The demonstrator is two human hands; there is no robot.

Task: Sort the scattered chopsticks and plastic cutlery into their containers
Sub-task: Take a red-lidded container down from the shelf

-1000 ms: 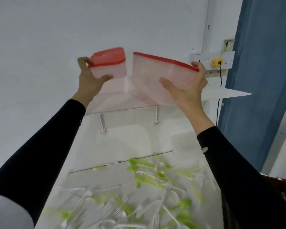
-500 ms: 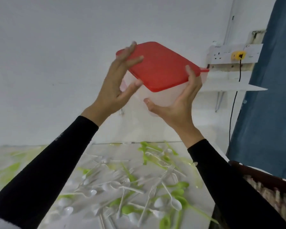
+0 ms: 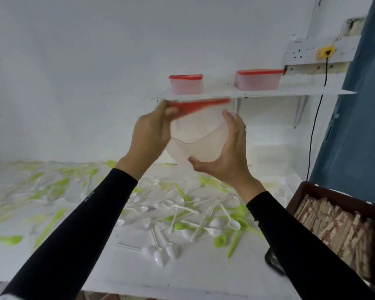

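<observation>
The left hand pinches the blurred red lid, tilted over the clear container that the right hand cups with curled fingers. Plastic cutlery litters the surface below both hands, and chopsticks lie lower right.

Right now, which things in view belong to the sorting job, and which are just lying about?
Job: translucent container in right hand; red lid in left hand; white cutlery; green cutlery; chopsticks in brown box; square lidded container; long lidded container.
Lying about: socket strip; yellow plug; black cable; blue curtain.
</observation>
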